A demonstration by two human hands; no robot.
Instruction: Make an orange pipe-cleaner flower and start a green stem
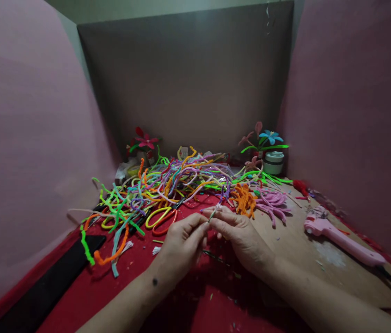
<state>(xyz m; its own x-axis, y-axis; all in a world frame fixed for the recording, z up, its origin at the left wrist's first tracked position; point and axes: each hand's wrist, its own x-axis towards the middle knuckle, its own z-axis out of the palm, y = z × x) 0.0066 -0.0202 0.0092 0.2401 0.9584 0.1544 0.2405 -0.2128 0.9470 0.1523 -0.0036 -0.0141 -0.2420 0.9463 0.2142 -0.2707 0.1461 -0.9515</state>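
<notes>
Fingertips pressed together, my left hand (pixel 186 238) and my right hand (pixel 239 231) meet at the middle of the red cloth. Between them they pinch a thin green stem (pixel 211 215) with a small pale pink tuft at its top. Its lower end is hidden behind my fingers. Just beyond my left hand lie scissors with yellow and orange handles (pixel 162 219), partly under a tangled heap of many-coloured pipe cleaners (pixel 181 178). A bunch of orange pipe cleaner pieces (pixel 244 200) and a pink bunch (pixel 273 203) sit beyond my right hand.
A pink corded hot tool (pixel 344 240) rests on a brown board (pixel 296 259) at the right. Pipe cleaner flowers, one pink (pixel 147 140) and one blue (pixel 271 136), stand at the back near a pale lidded jar (pixel 273 163). A black strip (pixel 53 282) lies left. Tall panels surround three sides.
</notes>
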